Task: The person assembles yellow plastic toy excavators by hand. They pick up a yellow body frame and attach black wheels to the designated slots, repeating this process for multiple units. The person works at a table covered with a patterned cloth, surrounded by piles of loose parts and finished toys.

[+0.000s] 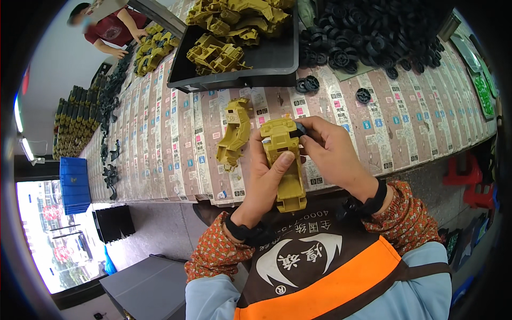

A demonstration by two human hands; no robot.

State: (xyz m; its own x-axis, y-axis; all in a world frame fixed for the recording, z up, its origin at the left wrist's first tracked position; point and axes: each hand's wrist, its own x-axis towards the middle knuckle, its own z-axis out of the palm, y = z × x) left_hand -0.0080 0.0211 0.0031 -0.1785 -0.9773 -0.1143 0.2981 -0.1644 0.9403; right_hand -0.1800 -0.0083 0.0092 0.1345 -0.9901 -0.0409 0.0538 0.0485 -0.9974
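A mustard-yellow plastic toy vehicle chassis is gripped in my left hand, thumb across its top, just above the table's near edge. My right hand pinches a small black wheel against the chassis's upper right side. Fingers partly cover the wheel, so I cannot tell whether it is seated. To the left of my hands, a second yellow vehicle part lies on the table. Beyond them, a pair of black wheels rests near the tray, and a single wheel lies further right.
A black tray of yellow parts stands at the far side, beside a large heap of black wheels. At far left a person handles more yellow parts. Stacked parts and a blue crate are leftward; red stools stand right.
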